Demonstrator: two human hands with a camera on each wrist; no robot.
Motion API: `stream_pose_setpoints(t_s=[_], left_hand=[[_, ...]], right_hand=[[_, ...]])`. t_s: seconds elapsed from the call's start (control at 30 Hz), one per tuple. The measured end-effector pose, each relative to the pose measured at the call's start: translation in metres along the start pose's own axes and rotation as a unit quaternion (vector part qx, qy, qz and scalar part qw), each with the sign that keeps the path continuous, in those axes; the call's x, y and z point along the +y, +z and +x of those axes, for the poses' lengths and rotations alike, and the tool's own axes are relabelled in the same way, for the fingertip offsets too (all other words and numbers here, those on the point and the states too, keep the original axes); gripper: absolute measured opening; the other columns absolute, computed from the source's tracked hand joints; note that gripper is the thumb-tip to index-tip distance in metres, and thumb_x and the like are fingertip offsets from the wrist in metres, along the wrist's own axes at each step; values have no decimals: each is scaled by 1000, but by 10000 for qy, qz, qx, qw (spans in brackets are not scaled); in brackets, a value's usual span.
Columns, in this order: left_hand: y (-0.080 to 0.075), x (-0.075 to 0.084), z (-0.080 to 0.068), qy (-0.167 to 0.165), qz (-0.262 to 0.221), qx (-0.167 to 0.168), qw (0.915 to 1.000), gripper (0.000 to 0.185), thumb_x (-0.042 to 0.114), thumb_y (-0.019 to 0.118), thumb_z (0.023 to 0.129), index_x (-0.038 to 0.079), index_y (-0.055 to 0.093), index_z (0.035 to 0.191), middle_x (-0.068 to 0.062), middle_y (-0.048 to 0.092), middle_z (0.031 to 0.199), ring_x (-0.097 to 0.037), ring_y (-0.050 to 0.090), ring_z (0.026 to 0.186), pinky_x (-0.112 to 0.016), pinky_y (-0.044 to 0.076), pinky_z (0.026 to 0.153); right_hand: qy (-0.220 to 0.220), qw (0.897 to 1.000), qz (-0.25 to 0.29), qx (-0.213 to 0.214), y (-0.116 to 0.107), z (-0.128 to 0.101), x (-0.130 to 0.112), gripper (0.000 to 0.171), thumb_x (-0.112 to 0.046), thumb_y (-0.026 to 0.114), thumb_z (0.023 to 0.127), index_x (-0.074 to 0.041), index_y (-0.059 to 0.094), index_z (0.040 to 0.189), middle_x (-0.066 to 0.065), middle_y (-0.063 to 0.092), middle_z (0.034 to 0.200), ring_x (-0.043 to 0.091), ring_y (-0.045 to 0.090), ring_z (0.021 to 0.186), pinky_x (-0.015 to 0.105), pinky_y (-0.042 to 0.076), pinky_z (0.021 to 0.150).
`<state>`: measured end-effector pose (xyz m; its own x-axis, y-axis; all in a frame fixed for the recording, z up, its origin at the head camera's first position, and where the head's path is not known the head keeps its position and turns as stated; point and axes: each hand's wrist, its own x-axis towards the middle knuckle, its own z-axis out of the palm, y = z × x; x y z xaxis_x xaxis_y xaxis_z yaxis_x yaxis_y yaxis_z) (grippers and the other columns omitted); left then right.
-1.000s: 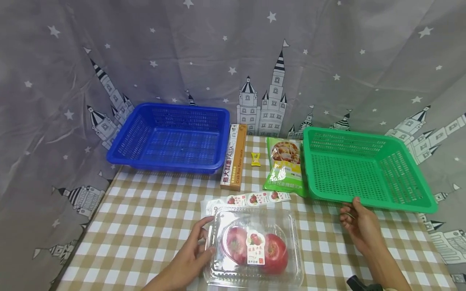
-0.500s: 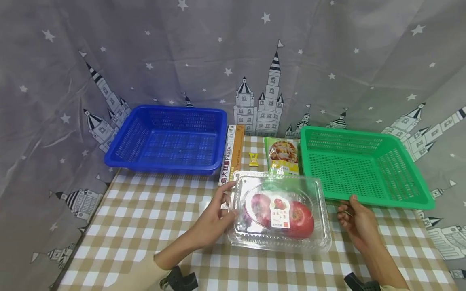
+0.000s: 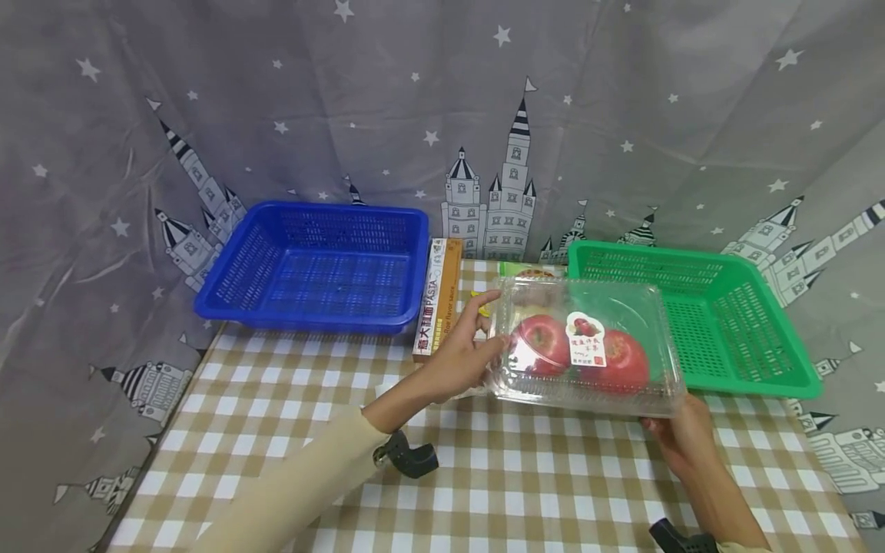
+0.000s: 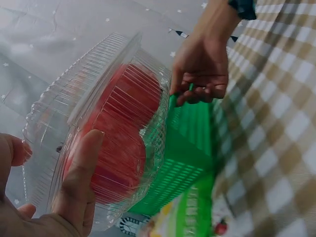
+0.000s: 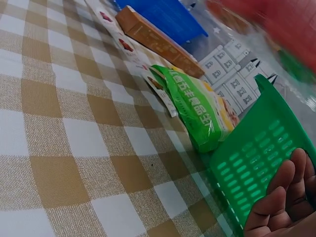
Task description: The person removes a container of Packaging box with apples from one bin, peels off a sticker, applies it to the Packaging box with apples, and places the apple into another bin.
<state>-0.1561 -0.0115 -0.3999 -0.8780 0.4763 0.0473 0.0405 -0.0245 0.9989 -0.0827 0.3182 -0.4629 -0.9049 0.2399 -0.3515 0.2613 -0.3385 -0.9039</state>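
Observation:
My left hand [image 3: 462, 359] grips the left side of a clear plastic fruit box [image 3: 588, 346], thumb on the near side. Two red apples [image 3: 542, 346] show inside, and a white apple label [image 3: 586, 340] is on the lid. The box is held above the table, overlapping the near left part of the green basket [image 3: 760, 338] in the head view. My right hand [image 3: 686, 436], partly hidden behind the box there, holds the basket's near rim; the left wrist view shows its thumb and curled fingers [image 4: 202, 94] at that rim.
A blue basket [image 3: 325, 284] stands at the back left, with a pasta box [image 3: 439, 296] beside it. A green food bag [image 5: 197, 108] lies against the green basket. A strip of apple stickers [image 5: 123, 47] lies nearby. A small yellow packet [image 3: 478, 299] is mostly covered.
My left hand has lifted the fruit box off the table and carried it right and away from me, up to the green basket. My right hand has stayed at the basket rim.

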Motion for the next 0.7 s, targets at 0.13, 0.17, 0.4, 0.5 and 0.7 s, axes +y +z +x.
stream_pose_setpoints(t_s=[0.13,0.17,0.4,0.5,0.7], left_hand=[[14,7,21,-68,17,33,10000,66,12,56,97,28,22,151,-11,39,101,-15,50,53,-38,51,47],[19,8,26,-75,-46,17,10000,66,11,56,97,29,22,151,-12,40,102,-15,50,53,-40,51,46],[46,10,58,-13,13,-31,10000,68,13,57,96,23,21,153,-12,48,98,-14,51,51,-28,45,42],[58,10,74,95,131,-2,9999,68,14,56,98,17,18,154,-14,53,82,-15,53,51,-27,47,47],[85,8,105,-197,308,36,9993,67,20,56,99,23,17,154,-14,59,76,-24,64,56,-27,52,72]], right_hand=[[-136,9999,-12,-34,2,1,2,26,-37,55,101,-17,66,91,1,63,72,12,57,61,23,49,53],[-171,9998,52,-87,2,1,3,26,-37,54,101,-16,66,93,1,63,74,12,57,62,24,49,54],[-236,9990,129,-346,-1,0,6,32,-34,50,103,-11,68,90,1,61,77,12,58,66,23,48,56],[-257,9989,81,-389,-1,1,6,36,-39,48,102,-9,66,93,0,61,78,11,58,66,22,48,55],[-291,9981,326,-434,0,1,8,42,-43,47,100,-9,69,89,0,61,75,10,59,64,21,49,54]])
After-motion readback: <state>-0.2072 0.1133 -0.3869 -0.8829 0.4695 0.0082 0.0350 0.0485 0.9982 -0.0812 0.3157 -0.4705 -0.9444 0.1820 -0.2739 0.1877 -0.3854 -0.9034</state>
